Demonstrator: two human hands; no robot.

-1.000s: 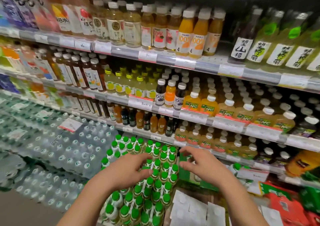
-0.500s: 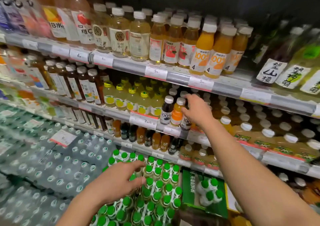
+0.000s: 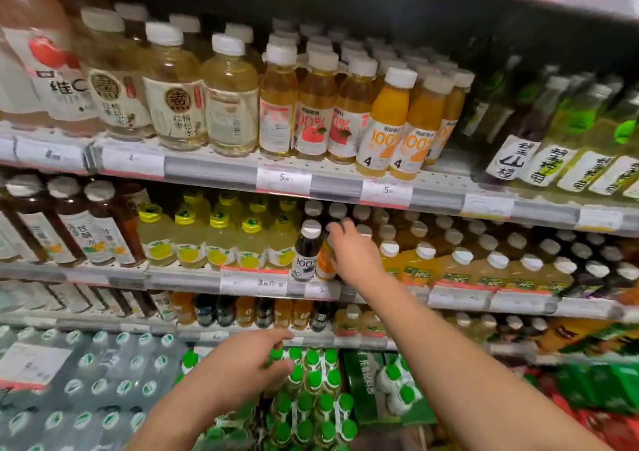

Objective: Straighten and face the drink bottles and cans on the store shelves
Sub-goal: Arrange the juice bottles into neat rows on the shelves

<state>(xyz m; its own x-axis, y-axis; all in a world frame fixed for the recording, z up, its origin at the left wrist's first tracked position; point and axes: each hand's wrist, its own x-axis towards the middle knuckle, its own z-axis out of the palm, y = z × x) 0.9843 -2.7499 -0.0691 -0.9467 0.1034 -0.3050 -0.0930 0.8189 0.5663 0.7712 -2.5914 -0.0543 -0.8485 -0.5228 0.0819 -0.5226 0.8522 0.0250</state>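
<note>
My right hand reaches onto the middle shelf and grips a small bottle at the front edge; the hand hides most of that bottle. Just left of it stand an orange juice bottle and a dark juice bottle with a white cap. My left hand hovers low over the green-capped bottles, fingers loosely curled, holding nothing. Rows of yellow lemon drinks stand to the left of the dark bottle.
The top shelf carries pale tea and orange 100% juice bottles. NFC juice bottles fill the middle shelf to the right. Shrink-wrapped water packs are stacked at lower left. A green carton stands beside the green caps.
My right hand went from the green-capped bottles up to the middle shelf and closed round a small bottle. The view tilted up and moved closer. My left hand stayed low.
</note>
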